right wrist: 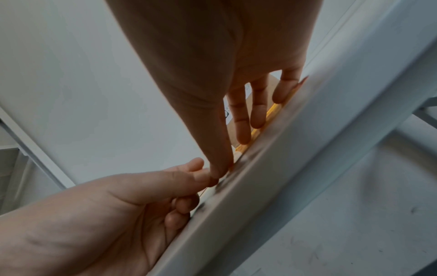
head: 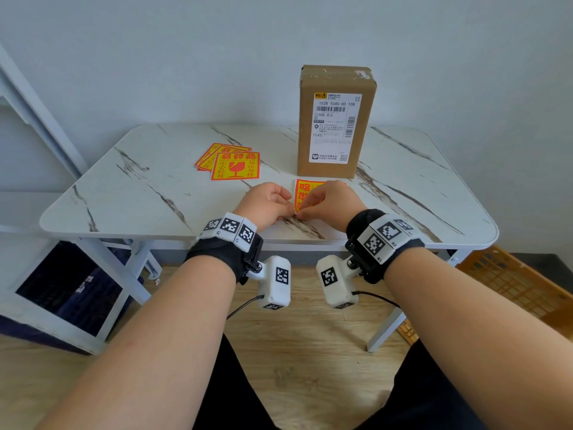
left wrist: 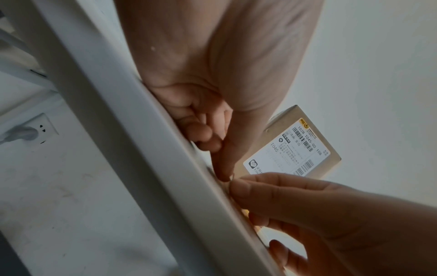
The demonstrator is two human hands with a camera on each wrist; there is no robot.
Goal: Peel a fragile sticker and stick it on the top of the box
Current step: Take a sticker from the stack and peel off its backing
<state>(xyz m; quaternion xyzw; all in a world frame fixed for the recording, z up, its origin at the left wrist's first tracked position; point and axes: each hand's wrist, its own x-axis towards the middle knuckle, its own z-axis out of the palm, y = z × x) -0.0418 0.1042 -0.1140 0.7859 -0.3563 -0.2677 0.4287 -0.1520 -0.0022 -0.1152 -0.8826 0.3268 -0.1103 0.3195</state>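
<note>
Both hands, left hand (head: 269, 203) and right hand (head: 326, 201), pinch a sticker (head: 302, 189) corner on the marble-look table (head: 130, 193) against a pale wall (head: 186, 57)

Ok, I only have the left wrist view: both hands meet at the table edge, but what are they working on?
Observer: A red-and-yellow fragile sticker lying on the white marble-pattern table, in front of the upright brown cardboard box.
Reviewer: Anything on the box top yet?
Observer: No fragile sticker there, only bare cardboard with white tape scraps.
Reviewer: Any spares?
Observer: A small stack of the same stickers lies left of the box.
</note>
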